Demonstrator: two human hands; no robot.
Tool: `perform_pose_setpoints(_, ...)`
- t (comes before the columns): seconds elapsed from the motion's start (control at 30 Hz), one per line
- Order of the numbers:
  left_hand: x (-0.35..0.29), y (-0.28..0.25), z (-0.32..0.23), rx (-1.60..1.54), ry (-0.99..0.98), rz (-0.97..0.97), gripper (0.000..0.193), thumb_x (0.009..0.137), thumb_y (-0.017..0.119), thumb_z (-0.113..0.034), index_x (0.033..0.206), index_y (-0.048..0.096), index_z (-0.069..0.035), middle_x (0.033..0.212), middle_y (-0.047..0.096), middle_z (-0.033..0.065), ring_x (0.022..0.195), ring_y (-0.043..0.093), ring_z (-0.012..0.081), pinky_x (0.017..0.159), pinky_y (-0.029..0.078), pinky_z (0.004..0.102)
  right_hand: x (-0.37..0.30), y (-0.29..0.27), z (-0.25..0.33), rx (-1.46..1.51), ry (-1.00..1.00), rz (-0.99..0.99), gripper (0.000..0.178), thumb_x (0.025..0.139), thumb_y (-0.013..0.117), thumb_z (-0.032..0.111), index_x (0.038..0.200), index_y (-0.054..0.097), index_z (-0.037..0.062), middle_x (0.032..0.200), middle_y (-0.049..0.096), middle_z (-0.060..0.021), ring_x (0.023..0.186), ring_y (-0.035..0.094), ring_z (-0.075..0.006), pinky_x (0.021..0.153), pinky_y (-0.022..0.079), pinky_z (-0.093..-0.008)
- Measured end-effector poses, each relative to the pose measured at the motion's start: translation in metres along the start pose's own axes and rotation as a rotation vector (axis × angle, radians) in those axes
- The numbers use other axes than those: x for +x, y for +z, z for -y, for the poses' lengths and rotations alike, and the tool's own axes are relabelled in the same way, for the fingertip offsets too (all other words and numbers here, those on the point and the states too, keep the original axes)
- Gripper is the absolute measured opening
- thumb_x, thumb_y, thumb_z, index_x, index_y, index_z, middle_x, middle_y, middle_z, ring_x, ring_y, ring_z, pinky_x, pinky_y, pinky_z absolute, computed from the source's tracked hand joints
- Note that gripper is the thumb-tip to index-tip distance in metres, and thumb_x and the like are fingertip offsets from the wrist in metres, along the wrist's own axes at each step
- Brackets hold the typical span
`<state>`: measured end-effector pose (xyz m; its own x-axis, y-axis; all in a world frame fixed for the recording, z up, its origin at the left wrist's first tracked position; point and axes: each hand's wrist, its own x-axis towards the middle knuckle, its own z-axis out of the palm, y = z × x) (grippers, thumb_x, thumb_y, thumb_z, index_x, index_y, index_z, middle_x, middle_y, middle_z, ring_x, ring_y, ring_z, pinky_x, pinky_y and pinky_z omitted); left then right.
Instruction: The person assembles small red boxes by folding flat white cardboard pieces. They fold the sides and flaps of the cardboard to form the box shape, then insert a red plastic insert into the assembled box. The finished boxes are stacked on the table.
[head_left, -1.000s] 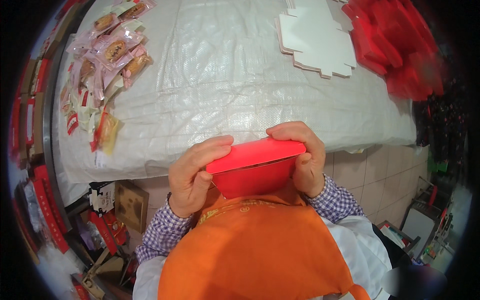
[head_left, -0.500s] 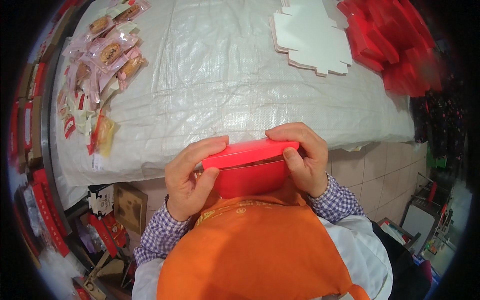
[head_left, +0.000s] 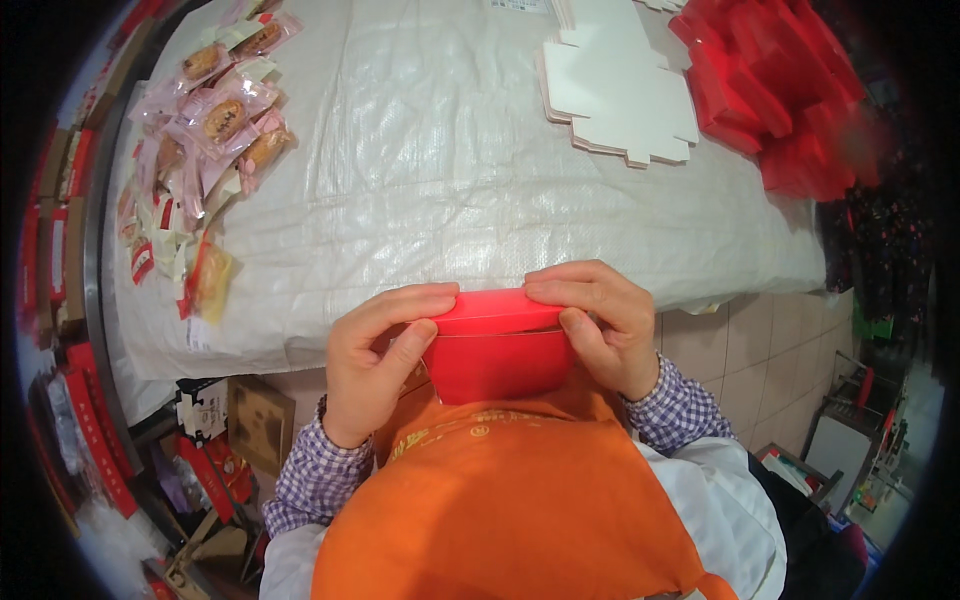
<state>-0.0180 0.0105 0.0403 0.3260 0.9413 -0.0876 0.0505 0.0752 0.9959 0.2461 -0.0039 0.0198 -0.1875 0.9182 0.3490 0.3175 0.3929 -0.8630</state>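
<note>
A small red cardboard box [head_left: 495,365] is held upright against my orange apron, just off the table's near edge. My left hand [head_left: 375,350] grips its left end, thumb on the front and fingers along the top. Around the right end, my right hand [head_left: 600,325] has the same hold. The box's top flap is bent over toward me, its front lip close to the upper edge of the front panel. A narrow dark gap still shows between lip and panel on the right side. What is inside the box cannot be seen.
On the sheet-covered table [head_left: 420,180], wrapped pastries [head_left: 222,118] are heaped at the left. White flat box blanks [head_left: 620,90] lie stacked at the far right, beside a pile of red boxes [head_left: 765,100]. Below left of the table stands a brown carton [head_left: 260,425].
The raised flap has come down and levelled out, narrowing the gap above the front panel. Both hands have kept hold, with my right hand shifted slightly lower.
</note>
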Motion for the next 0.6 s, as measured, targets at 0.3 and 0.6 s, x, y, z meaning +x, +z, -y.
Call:
perform_pose_setpoints(0.3, 0.0062, -0.0004, -0.0073, 0.037, -0.013, 0.029, 0.021, 0.096, 0.062, 0.0, 0.114, 0.073, 0.003, 0.12, 0.072, 0.015, 0.112, 0.067, 0.021, 0.096, 0.052, 0.032, 0.0039, -0.002, 0.0011, 0.066, 0.058, 0.008, 0.032, 0.081, 0.064, 0.0, 0.112, 0.072, -0.0012, 0.107, 0.071, -0.0174, 0.096, 0.071, -0.0286, 0.084, 0.057, -0.035)
perform_pose_setpoints(0.6, -0.0005, 0.0041, -0.0034, 0.18, 0.104, -0.033, 0.021, 0.095, 0.061, 0.001, 0.112, 0.074, 0.002, 0.116, 0.074, 0.0154, 0.108, 0.07, 0.0235, 0.092, 0.055, 0.0321, 0.0025, -0.0017, -0.0017, 0.158, 0.087, 0.103, 0.03, 0.09, 0.058, 0.0, 0.117, 0.071, -0.0014, 0.112, 0.071, -0.0179, 0.104, 0.069, -0.0297, 0.091, 0.054, -0.0362)
